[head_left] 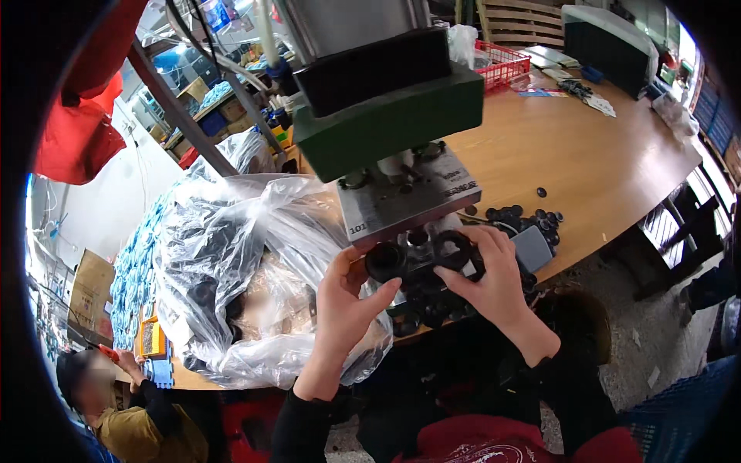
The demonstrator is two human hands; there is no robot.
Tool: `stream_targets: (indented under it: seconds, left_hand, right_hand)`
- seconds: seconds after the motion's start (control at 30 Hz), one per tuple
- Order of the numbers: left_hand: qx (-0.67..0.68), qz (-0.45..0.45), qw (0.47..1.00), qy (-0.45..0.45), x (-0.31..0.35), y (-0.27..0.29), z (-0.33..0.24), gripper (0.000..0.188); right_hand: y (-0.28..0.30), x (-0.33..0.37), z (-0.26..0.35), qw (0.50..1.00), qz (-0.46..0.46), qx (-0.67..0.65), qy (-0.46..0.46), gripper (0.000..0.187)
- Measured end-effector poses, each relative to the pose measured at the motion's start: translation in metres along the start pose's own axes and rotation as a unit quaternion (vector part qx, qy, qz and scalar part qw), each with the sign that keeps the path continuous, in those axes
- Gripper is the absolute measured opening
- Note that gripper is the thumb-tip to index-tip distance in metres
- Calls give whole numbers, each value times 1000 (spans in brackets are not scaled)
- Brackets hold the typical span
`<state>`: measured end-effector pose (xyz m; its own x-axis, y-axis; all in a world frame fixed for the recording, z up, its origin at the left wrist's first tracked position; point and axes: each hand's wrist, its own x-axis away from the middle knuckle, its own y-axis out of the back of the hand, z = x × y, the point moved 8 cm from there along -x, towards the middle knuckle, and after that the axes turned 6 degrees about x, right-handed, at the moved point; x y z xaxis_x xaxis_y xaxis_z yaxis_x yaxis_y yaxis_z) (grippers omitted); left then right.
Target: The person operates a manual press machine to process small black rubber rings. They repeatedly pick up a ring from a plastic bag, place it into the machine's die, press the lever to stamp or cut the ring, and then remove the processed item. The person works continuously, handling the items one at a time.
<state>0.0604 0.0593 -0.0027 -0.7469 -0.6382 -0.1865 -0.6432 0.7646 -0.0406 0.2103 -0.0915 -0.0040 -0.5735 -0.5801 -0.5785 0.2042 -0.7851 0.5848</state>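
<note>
My left hand [345,307] grips a black round cup-like part [385,262] between thumb and fingers. In my right hand [494,279] is a black ring-shaped part [452,250], pinched by thumb and forefinger. Both parts are held just in front of a steel die plate [417,202] under the green head of a press [394,119]. Beneath my hands lie several loose black round pieces [432,307], partly hidden by my fingers. More small black discs [515,218] are heaped on the table beyond my right hand.
A large clear plastic bag [208,255] bulges beside my left forearm. A grey-blue box [532,248] sits right of my right hand. A red crate [502,65] stands on the wooden table [617,166]. At lower left another person [150,417] works with a red-handled tool.
</note>
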Motion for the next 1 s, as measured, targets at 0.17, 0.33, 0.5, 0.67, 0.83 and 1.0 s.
stream_targets:
  seconds: [0.17, 0.33, 0.5, 0.67, 0.83, 1.0]
  left_hand:
    - [-192, -26, 978, -81, -25, -17, 7, 43]
    - [-234, -2, 968, -95, -42, -33, 2, 43]
    - [-305, 13, 949, -78, -50, -37, -3, 46]
    - [-274, -8, 956, -104, -39, -37, 2, 46]
    - [-263, -36, 961, -83, -23, -33, 4, 50]
    - [-282, -34, 953, -102, -28, -39, -7, 42]
  right_hand:
    - [59, 103, -101, 980, 42, 95, -171, 56]
    - [105, 222, -221, 921, 109, 258, -270, 67]
    - [105, 213, -218, 936, 93, 259, -220, 67]
    - [72, 122, -156, 976, 51, 182, -106, 56]
    - [31, 52, -126, 957, 65, 281, 7, 49]
    - [21, 44, -140, 958, 64, 280, -10, 44]
